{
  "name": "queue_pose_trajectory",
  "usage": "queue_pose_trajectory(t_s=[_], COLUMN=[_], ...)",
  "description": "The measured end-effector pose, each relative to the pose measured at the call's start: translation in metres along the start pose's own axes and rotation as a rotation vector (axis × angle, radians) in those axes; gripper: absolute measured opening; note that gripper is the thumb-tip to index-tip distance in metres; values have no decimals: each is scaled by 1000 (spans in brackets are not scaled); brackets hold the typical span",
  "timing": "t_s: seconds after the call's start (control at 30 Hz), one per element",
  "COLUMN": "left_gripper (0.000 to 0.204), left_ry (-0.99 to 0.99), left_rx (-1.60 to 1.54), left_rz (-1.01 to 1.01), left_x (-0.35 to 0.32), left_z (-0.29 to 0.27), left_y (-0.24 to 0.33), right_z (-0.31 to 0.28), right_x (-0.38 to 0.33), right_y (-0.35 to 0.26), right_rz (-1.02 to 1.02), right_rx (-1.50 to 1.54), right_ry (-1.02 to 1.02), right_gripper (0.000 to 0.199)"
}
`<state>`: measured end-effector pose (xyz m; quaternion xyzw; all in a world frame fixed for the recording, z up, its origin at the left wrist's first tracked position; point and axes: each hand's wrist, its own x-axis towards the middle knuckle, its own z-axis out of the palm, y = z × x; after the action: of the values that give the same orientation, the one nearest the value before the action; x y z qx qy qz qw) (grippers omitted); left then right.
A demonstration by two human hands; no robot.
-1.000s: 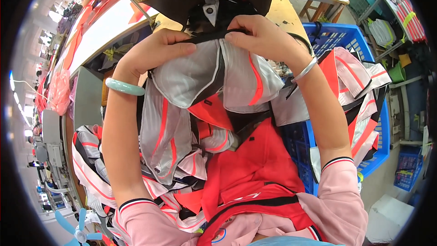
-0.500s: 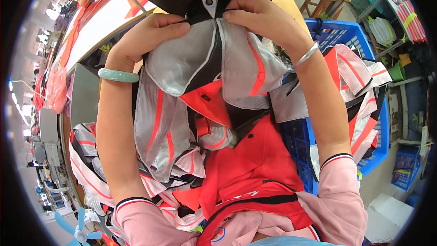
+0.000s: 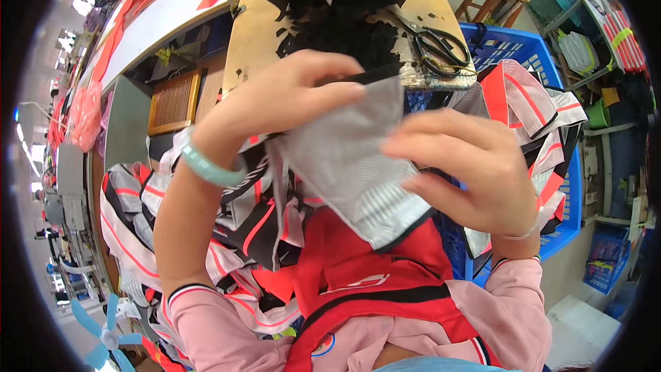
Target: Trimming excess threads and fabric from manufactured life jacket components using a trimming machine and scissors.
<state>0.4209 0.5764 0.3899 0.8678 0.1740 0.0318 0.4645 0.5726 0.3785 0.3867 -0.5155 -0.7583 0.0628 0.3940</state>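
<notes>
Grey panel (image 3: 351,165) held up before scissors (image 3: 441,45); left hand (image 3: 289,96) pinching top edge, right hand (image 3: 461,165) gripping right side.

Grey fabric piece (image 3: 351,165) showing fine white stripes and black edging. Bracelet (image 3: 206,167) looking pale green. Sleeves (image 3: 509,317) showing pink with red-black cuffs. Crate (image 3: 513,48) blue, scissors (image 3: 441,45) black, fan (image 3: 103,334) light blue.
</notes>
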Motion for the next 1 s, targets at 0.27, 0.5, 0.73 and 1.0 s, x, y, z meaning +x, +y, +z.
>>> queue_pose_trajectory(t_s=[0.27, 0.5, 0.73, 1.0], left_gripper=[40, 32, 60, 57], left_ry=[-191, -175, 447, 778], left_rx=[-651, -1060, 701, 642], left_rz=[-249, -342, 285, -326], left_x=[18, -4, -92, -219], left_z=[26, 48, 66, 199], left_y=[-17, -31, -15, -79], right_z=[65, 82, 88, 89], right_x=[20, 8, -13, -6], right_y=[-9, 23, 48, 5], right_rz=[-77, -177, 88, -20], right_rx=[-679, -571, -287, -236], right_ry=[-94, 63, 115, 36], right_gripper=[17, 8, 19, 7])
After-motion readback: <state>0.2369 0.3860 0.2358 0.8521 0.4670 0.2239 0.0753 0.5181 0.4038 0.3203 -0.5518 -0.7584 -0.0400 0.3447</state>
